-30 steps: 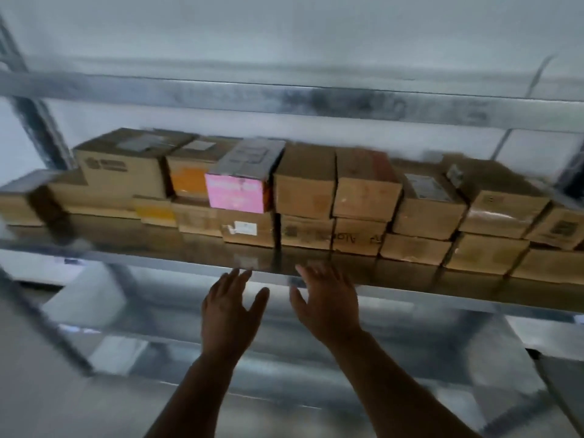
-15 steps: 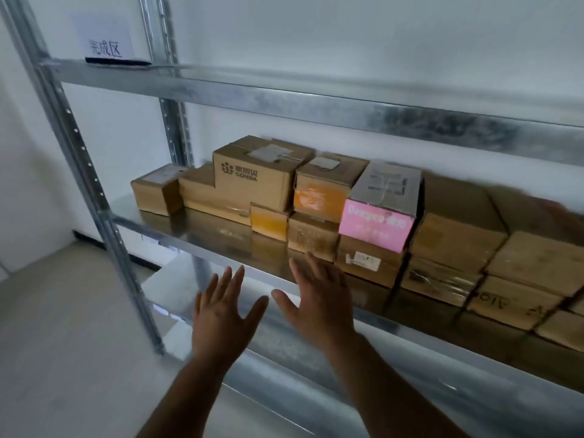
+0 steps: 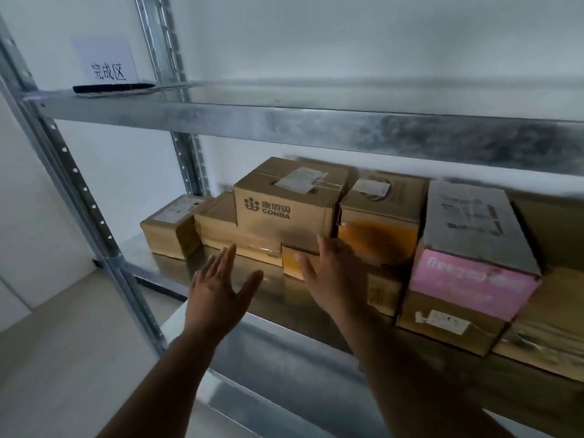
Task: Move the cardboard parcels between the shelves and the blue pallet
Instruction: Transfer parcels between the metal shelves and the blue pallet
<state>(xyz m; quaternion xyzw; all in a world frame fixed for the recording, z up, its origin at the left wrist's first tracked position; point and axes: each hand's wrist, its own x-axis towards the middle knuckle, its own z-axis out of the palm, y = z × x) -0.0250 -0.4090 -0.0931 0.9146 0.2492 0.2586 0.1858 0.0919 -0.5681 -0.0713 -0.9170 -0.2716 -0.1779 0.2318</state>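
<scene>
While brown cardboard parcels (image 3: 286, 197) are still sitting stacked on the galvanised metal shelf (image 3: 177, 267), nothing is being carried; the left hand (image 3: 218, 292) and right hand (image 3: 331, 279) are reaching in, fingers apart and empty, the blue pallet lying out of view and a pink-fronted box (image 3: 474, 279) crowding the right

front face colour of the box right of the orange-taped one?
Pink, with pale lettering, on the pink-fronted box; head view.

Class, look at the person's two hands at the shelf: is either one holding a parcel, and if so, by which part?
Nothing is held. The left hand and right hand are both open with fingers spread, reaching toward the CONBA box; no grip on any parcel.
</scene>
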